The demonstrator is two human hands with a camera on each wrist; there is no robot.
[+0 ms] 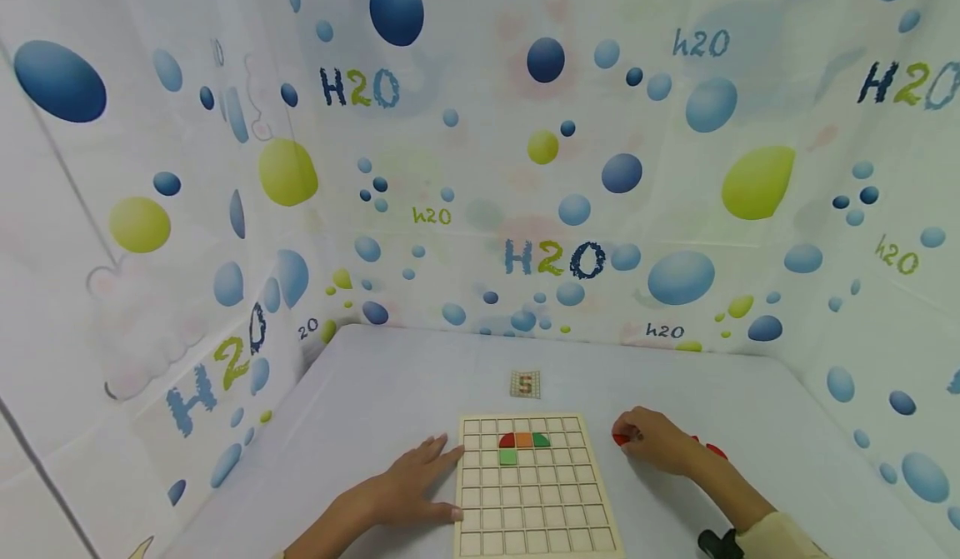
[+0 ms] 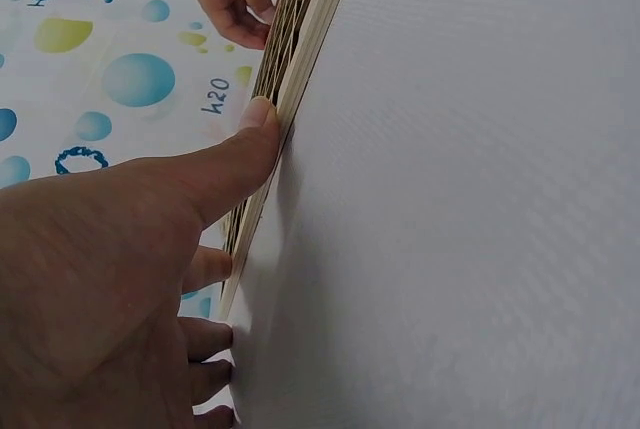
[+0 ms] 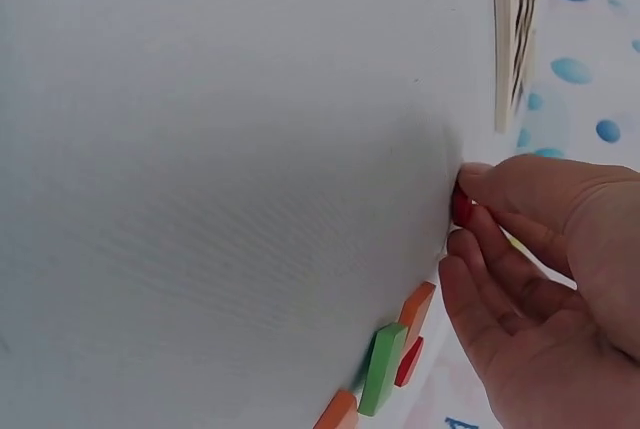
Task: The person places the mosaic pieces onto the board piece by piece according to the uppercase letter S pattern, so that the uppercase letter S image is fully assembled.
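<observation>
A light wooden grid board [image 1: 536, 492] lies on the table. In its upper rows sit a red rounded piece [image 1: 507, 441], an orange square [image 1: 523, 440], a green rounded piece [image 1: 542, 441] and a light green square [image 1: 507, 457]. My left hand [image 1: 408, 484] rests at the board's left edge, fingers spread, thumb on the side frame. Right of the board, my right hand [image 1: 654, 439] pinches a small red piece [image 3: 461, 206] between thumb and fingers, low at the table surface. The fingers hide most of that piece.
Behind the board lies a small pattern card [image 1: 525, 384]. Loose pieces lie by the right hand: a green block [image 3: 383, 369], an orange block [image 3: 417, 311], a red one [image 3: 409, 361] and another orange one [image 3: 338, 412]. A printed curtain [image 1: 465, 167] surrounds the table.
</observation>
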